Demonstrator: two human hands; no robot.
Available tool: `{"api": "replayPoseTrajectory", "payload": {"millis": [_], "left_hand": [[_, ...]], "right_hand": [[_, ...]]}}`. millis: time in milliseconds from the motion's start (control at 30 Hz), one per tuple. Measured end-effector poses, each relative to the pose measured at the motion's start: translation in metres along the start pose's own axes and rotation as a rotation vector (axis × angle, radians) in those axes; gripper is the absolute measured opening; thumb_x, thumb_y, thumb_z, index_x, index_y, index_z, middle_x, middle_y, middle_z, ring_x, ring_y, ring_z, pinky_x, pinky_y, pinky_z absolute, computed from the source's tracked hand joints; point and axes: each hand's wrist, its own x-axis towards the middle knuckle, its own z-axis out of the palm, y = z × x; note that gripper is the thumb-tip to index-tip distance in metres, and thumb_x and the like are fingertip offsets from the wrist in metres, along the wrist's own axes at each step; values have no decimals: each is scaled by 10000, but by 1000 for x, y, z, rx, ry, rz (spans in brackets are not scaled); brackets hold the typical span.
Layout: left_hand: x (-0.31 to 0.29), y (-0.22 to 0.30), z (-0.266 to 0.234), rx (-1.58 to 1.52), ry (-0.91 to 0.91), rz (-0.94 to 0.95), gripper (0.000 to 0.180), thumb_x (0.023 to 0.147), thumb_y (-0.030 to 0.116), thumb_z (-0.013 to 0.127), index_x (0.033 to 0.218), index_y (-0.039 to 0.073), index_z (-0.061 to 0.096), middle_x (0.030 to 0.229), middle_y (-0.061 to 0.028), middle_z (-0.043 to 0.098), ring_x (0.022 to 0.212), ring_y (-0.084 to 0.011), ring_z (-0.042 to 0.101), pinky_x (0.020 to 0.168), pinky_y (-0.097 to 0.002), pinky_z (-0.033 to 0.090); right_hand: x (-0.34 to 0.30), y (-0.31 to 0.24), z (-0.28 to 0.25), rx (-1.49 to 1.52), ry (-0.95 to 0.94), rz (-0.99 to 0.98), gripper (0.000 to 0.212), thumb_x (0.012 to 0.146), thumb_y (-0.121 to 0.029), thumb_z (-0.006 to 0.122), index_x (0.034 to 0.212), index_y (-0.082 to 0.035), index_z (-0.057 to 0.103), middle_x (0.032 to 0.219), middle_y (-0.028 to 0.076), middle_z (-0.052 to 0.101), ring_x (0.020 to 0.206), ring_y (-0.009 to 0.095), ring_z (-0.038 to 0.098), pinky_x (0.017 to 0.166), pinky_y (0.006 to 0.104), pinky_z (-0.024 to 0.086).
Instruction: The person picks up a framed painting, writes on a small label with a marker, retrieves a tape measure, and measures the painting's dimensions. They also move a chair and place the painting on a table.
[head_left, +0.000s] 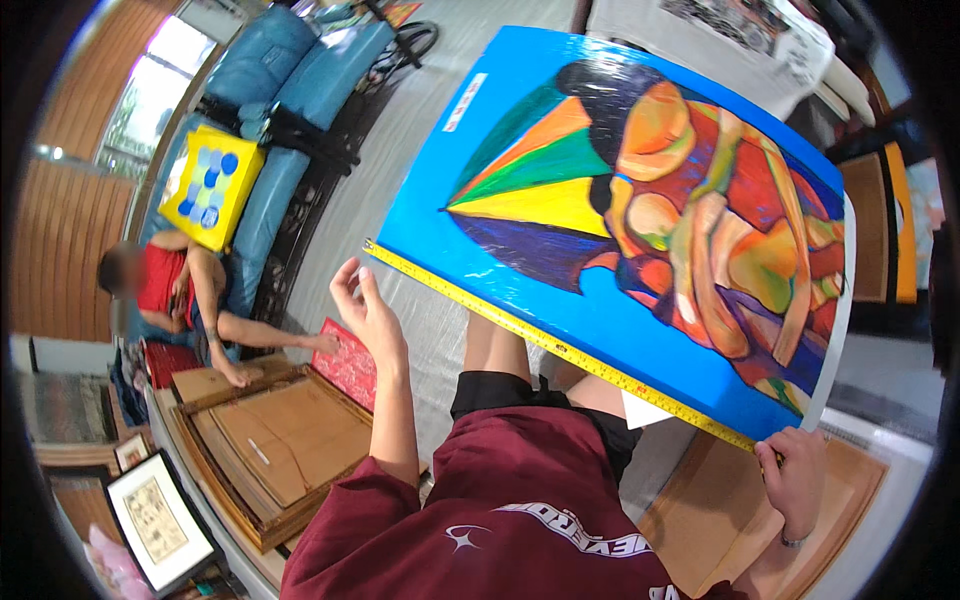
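Head view: L hand [368, 308] fingers spread, loose at yellow tape measure [560, 345] end; R hand [797, 478] fingers pinching it on painting [520, 190].

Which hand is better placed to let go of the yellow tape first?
Probably the left hand. It looks open, its fingertips barely at the tape measure's end near the painting's corner. The right hand is closed on the other end, seemingly anchoring it.
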Motion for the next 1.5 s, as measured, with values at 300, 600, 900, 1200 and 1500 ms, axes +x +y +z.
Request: {"api": "replayPoseTrajectory", "payload": {"millis": [300, 600, 900, 1200, 1500], "left_hand": [[19, -35, 2, -59, -90, -185, 378, 1026, 208, 632, 1337, 5, 562, 1298, -114, 619, 1138, -187, 583, 912, -337, 490], [33, -67, -6, 317, -254, 159, 401, 1044, 213, 594, 1398, 25, 572, 1276, -143, 639, 1141, -215, 603, 935, -352, 499], [64, -99, -16, 176, -387, 78, 461, 1084, 289, 548, 1415, -32, 540, 1391, -172, 597, 1244, -249, 582, 1059, -388, 459], [62, -68, -22, 182, -396, -30, 546, 1078, 367, 539, 1449, -32, 498, 1416, -179, 559, 1245, -271, 564, 1054, -419, 464], [78, -75, -30, 246, -500, 39, 529, 1078, 381, 539, 1427, -15, 521, 1413, -144, 558, 1251, -250, 543, 1027, -410, 463]], "right_hand": [[41, -17, 2, -71, -55, -40, 222, 872, -206, 709, 734, -34, 678, 715, 135, 616, 738, 355, 579, 766, 447, 380], [8, 32, 5, 6, -137, 67, 280, 933, -358, 682, 855, -93, 725, 891, 96, 669, 920, 320, 637, 847, 452, 428], [-32, 147, -14, 156, -335, 155, 322, 954, -383, 645, 853, -97, 754, 795, 83, 711, 815, 270, 666, 839, 422, 428], [-3, 160, -12, 291, -606, 194, 346, 927, -353, 637, 861, -37, 763, 636, 114, 659, 584, 291, 630, 599, 412, 480], [9, 165, -25, 311, -696, 150, 432, 945, -366, 620, 738, 0, 720, 491, 68, 563, 436, 215, 543, 483, 380, 428]]}}
